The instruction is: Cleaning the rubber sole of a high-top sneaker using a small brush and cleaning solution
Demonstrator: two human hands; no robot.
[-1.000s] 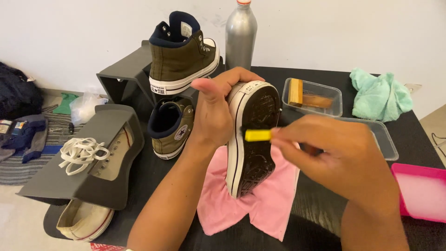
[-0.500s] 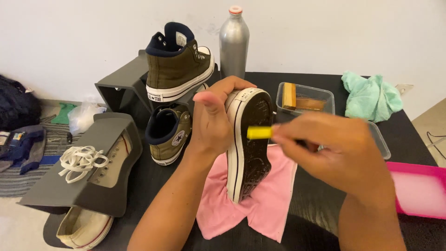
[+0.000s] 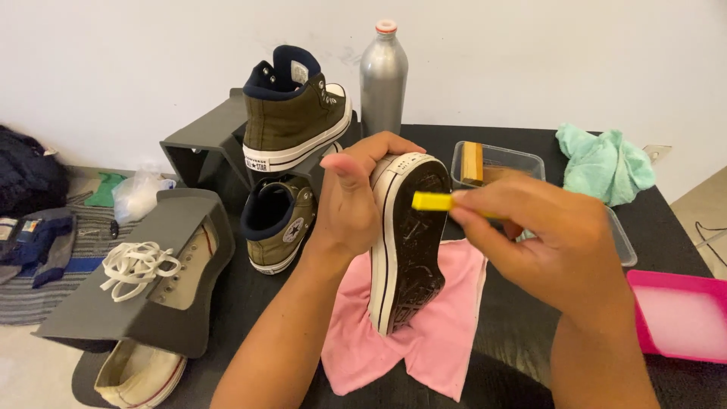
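The black desk (image 3: 530,333) carried everything. At ten o'clock stood a grey stand (image 3: 197,136) with a green shoe (image 3: 295,106) on top, and a silver bottle (image 3: 382,76) rose at twelve. A pink cloth (image 3: 439,326) lay in the middle, under the work. On it stood the sneaker (image 3: 405,242), heel end up and toe down on the cloth, with its dark sole turned to the person. The left hand (image 3: 352,197) gripped it from the nine o'clock side — fingers wrapped tight over the top, thumb up. The right hand (image 3: 553,242) came in from three o'clock, fingers pinched shut on a small yellow brush (image 3: 432,201) touching the sole near the top. To scrub well, I think the shoe should be held still and the brush pushed firmly along the grooves — short rubs, not fast swipes.
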